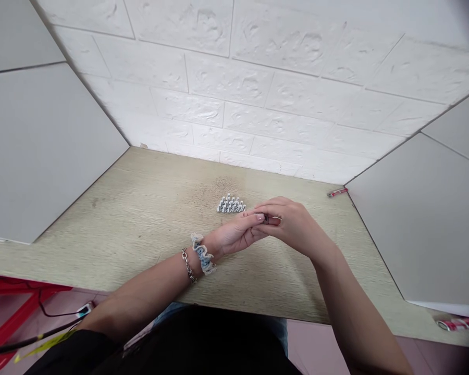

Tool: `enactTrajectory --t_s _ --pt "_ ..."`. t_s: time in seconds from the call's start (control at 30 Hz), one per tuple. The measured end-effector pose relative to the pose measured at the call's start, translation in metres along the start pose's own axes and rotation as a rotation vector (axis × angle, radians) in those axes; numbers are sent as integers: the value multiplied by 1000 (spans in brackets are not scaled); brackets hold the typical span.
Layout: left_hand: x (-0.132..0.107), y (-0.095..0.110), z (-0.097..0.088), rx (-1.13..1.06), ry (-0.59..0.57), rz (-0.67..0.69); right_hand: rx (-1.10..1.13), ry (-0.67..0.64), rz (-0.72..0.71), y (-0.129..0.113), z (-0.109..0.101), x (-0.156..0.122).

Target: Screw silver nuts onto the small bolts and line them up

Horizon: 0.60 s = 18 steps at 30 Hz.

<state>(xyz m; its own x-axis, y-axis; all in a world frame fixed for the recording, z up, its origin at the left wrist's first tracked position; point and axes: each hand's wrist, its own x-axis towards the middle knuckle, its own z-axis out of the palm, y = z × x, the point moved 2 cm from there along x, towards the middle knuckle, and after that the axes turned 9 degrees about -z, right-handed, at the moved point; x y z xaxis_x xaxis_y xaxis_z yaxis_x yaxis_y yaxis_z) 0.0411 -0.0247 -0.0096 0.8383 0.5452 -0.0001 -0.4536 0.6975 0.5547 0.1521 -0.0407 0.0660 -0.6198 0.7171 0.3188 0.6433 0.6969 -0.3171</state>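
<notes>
At the far left we see a red metal frame (11, 304) below the table's near edge, with a dark cable (42, 314) running across it. On the pale wood-grain table (140, 208), the person's left forearm reaches in, wearing a silver chain bracelet (188, 265) and a blue-and-white scrunchie (203, 254) at the wrist. The left hand (236, 234) lies palm up, its fingers drawn together in a narrow pinch on a small dark piece (266, 220). That piece is held just above the table's middle, where the two hands meet; it is too small for us to make out its shape. Just behind the left fingertips, a tight cluster of small silver metal parts (230, 204) stands upright on the table, close to the hands but not touching them. The right hand (295, 224) curls over from the other side, its fingers closed on the same piece. Farther right, a red pen (337, 192) lies against the foot of the white brick-pattern wall (258, 78). At the lower right corner a red-and-white object (459, 324) rests by the table's edge; its print is too small to read.
</notes>
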Motion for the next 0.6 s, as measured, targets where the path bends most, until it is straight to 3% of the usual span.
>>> enactTrajectory --t_s 0.37,0.5,0.6 --pt "1 0 -1 -108 98 -36 -21 -116 11 4 -1 8" --pt "2 2 -3 -138 177 -120 -78 -163 -13 10 -7 12" --pt "2 0 -7 -109 224 -193 -208 -143 48 27 -15 20"
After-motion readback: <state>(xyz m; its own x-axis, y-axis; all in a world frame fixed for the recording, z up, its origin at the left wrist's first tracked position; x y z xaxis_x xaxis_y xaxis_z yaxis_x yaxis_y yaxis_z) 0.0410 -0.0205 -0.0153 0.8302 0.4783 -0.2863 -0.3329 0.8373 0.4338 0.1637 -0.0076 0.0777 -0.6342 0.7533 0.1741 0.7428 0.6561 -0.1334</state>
